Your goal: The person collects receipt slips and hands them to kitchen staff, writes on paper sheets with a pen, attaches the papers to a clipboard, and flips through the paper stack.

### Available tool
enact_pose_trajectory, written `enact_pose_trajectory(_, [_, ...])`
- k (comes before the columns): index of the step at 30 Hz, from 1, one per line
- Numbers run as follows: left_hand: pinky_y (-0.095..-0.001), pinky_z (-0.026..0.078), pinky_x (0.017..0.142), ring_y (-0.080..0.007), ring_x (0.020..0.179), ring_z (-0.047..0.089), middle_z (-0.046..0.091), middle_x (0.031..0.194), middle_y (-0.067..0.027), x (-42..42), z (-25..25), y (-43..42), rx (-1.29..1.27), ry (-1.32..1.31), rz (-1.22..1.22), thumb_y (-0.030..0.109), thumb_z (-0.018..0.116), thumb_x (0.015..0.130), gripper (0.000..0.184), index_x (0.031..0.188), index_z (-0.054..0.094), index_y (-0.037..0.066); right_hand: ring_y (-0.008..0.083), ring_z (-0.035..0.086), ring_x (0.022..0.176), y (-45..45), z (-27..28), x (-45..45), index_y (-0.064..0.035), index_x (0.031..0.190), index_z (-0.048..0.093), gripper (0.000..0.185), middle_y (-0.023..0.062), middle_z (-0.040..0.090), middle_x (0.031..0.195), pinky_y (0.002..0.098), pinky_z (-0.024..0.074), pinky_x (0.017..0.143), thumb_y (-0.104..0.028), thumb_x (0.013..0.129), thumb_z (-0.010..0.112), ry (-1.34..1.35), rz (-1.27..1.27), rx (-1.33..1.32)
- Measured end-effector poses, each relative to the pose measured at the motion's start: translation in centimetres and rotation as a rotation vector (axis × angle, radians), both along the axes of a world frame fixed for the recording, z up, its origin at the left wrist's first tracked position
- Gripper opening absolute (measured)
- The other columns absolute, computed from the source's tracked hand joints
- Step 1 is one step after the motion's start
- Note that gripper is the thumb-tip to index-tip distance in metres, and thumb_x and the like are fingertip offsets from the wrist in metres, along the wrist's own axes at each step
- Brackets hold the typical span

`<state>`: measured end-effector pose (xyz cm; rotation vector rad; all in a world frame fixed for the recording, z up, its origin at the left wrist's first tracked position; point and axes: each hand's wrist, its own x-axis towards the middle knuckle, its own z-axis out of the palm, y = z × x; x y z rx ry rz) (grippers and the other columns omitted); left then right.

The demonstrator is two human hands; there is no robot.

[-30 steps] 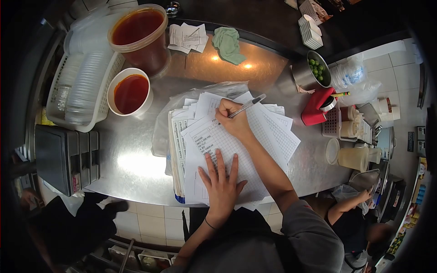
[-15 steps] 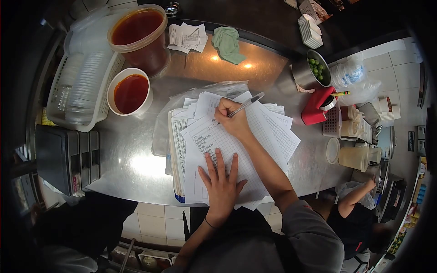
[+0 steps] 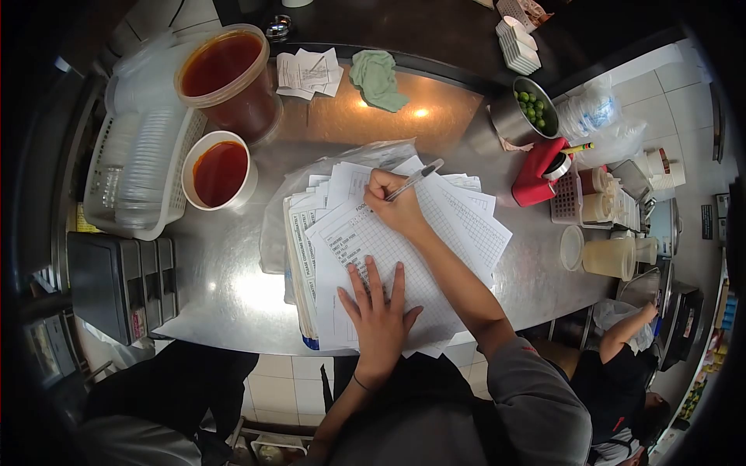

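Observation:
My left hand (image 3: 380,318) lies flat with spread fingers on the lower part of a printed grid sheet (image 3: 427,268). Near the top of that sheet, my right hand (image 3: 395,203) grips a clear pen (image 3: 420,178), its upper end pointing up and right. The pen's tip is hidden by my fingers. Under the sheet is a fanned pile of papers, with labels reading "PLEASE CONSUME IMMEDIATELY" (image 3: 305,260) along its left side. A clear plastic bag (image 3: 273,233) lies beneath the pile.
Red sauce fills a large tub (image 3: 241,93) and a white bowl (image 3: 249,182) at left, beside a lid basket (image 3: 167,198) and grey drawers (image 3: 109,287). A green cloth (image 3: 377,80), a pot of limes (image 3: 505,124) and a red holder (image 3: 532,179) stand behind. Co-workers are at both lower sides.
The view has tilted slightly. My right hand stays near the sheet's top with the pen, and my left hand has kept its place. The lower-left co-worker has moved rightward, closer to the table.

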<state>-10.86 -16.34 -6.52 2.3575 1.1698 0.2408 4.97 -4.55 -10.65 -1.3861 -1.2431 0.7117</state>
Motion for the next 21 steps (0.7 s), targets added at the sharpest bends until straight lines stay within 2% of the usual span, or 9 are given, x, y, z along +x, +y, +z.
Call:
enact_pose_trajectory(4, [-0.0664,0.015,0.097,-0.0471,0.132,0.012,0.015,0.144,-0.0242,0.02,-0.04,-0.04,0.009,0.006,0.001,0.044,0.068,0.069,0.079,0.137,0.036,0.019,0.0039,0.030,0.056,0.02,-0.22,0.07,-0.0073,0.060,0.030,0.032,-0.0052,0.031,0.057,0.0208,0.0273,0.049,0.010,0.071,0.053,-0.031,-0.002,-0.013])
enact_pose_trajectory(10, [-0.0666,0.015,0.097,-0.0472,0.132,0.012,0.015,0.144,-0.0244,-0.04,0.01,-0.01,0.004,0.004,0.000,0.044,0.068,0.069,0.079,0.137,0.035,0.019,0.0030,0.029,0.057,0.24,0.00,0.66,-0.0080,0.060,0.029,0.033,-0.0053,0.031,0.058,0.0208,0.0266,0.049,0.010,0.072,0.054,0.068,0.051,-0.079])
enact_pose_trajectory(21, [-0.0670,0.015,0.097,-0.0471,0.132,0.012,0.016,0.144,-0.0240,-0.02,0.10,0.02,-0.005,-0.008,0.009,0.043,0.070,0.067,0.081,0.136,0.035,0.019,0.0026,0.029,0.056,-0.01,0.24,0.21,-0.0079,0.059,0.031,0.033,-0.0055,0.032,0.058,0.0196,0.0283,0.049,0.010,0.075,0.054,0.088,0.006,-0.052])
